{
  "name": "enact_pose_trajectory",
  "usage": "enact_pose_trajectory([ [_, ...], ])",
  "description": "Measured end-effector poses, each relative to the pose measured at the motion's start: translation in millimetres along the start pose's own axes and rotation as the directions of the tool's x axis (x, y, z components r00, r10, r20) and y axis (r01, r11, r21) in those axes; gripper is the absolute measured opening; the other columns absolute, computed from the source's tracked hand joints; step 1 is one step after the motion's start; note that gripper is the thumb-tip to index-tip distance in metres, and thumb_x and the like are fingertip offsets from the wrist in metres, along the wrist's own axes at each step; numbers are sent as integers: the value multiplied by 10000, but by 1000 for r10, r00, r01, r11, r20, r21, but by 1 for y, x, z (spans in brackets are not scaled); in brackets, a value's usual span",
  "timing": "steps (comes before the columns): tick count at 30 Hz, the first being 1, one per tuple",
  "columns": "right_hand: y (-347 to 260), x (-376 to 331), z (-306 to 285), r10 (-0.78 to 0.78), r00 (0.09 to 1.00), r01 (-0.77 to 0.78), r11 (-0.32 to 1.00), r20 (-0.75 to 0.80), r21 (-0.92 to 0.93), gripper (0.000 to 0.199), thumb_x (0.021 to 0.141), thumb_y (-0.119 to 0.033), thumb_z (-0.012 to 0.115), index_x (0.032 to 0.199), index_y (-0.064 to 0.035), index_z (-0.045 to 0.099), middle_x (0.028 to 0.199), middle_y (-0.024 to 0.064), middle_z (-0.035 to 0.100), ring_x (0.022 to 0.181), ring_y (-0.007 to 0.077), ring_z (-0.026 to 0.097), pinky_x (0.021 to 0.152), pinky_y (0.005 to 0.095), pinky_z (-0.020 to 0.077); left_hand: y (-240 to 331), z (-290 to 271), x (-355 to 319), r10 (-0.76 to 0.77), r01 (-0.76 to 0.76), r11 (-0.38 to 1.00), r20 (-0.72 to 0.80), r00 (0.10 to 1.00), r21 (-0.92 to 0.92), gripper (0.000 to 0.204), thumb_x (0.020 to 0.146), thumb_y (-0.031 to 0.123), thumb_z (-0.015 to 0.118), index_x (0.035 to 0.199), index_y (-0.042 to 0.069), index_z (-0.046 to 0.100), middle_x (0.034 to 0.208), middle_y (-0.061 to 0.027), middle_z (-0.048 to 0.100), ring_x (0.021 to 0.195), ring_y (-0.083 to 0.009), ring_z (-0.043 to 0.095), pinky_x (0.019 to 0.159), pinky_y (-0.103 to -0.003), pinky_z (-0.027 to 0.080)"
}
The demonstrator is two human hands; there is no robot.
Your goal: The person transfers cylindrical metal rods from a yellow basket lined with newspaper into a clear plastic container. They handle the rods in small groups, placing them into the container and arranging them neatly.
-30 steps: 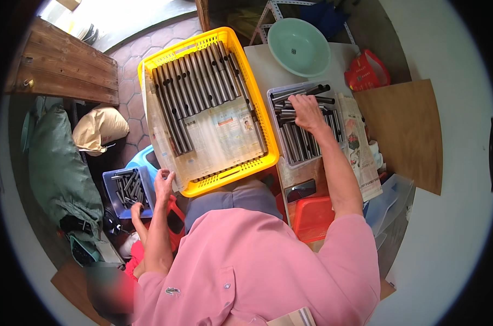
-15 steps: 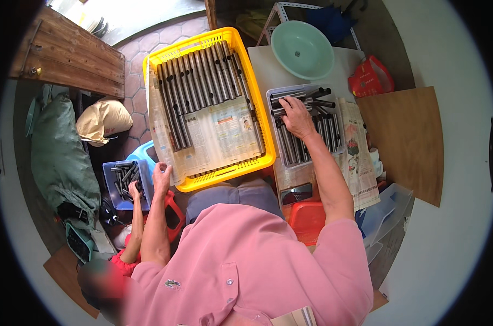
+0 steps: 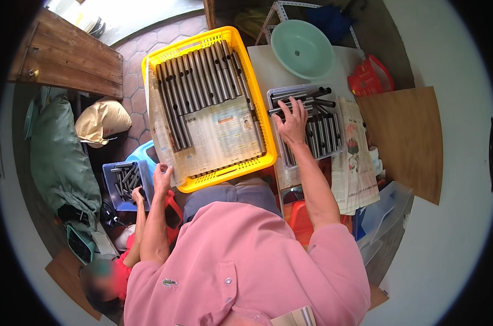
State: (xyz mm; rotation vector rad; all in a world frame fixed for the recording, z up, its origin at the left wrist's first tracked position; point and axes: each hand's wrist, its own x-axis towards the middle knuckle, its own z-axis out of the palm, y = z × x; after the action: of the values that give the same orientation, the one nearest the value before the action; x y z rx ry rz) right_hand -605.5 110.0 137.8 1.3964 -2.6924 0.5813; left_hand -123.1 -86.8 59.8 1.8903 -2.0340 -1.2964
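A yellow plastic crate (image 3: pixel 268 130) holds a row of grey metal tubes (image 3: pixel 203 76) with dark round holes, laid on newspaper (image 3: pixel 219 133). At its near left corner, my left hand (image 3: pixel 162 178) pinches the edge of the newspaper. To the right stands a clear plastic bin (image 3: pixel 340 149) with many dark metal tubes, some upright, some lying crosswise on top. My right hand (image 3: pixel 293 127) is over these, its fingers curled around a metal tube (image 3: pixel 273 111) whose end sticks out left past the hand. The fingers partly hide it.
A co-worker's hand (image 3: pixel 138 194) reaches into a blue bin (image 3: pixel 111 185) of short dark tubes at left. A green basin (image 3: pixel 302 50) and a red bag (image 3: pixel 372 76) stand beyond the clear bin. Folded newspaper (image 3: pixel 355 163) hangs beside it. A red stool (image 3: pixel 301 221) is close by my right arm.
My right hand has shifted slightly left and nearer to me over the clear bin, and a tube end now shows left of it. My left hand stays put. The co-worker's hand moved slightly.
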Motion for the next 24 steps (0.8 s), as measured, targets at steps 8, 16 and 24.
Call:
enact_pose_trajectory([
  [8,25,9,-11,137,974,-115,985,-182,126,336,815,-230,728,1113,-79,691,1282,179,573,1246,377,503,1084,502,376,3,-4,-4,-44,44,999,23,999,-15,316,868,244,714,1036,-10,631,930,-116,682,833,-214,644,728,-349,519],
  [16,123,47,19,665,662,-737,496,345,458,543,951,-486,579,1189,-12,696,1202,206,684,1139,395,618,962,456,462,7,-4,1,-12,11,1000,50,999,24,360,860,281,718,1059,-7,632,943,-153,700,885,-268,670,820,-386,526],
  [24,124,47,29,592,744,-666,693,311,275,475,921,-466,608,996,-13,732,994,232,717,975,417,674,839,480,496,11,-1,-5,25,-24,1000,-20,999,16,316,860,263,726,1017,4,637,906,-105,673,841,-202,626,775,-347,510],
])
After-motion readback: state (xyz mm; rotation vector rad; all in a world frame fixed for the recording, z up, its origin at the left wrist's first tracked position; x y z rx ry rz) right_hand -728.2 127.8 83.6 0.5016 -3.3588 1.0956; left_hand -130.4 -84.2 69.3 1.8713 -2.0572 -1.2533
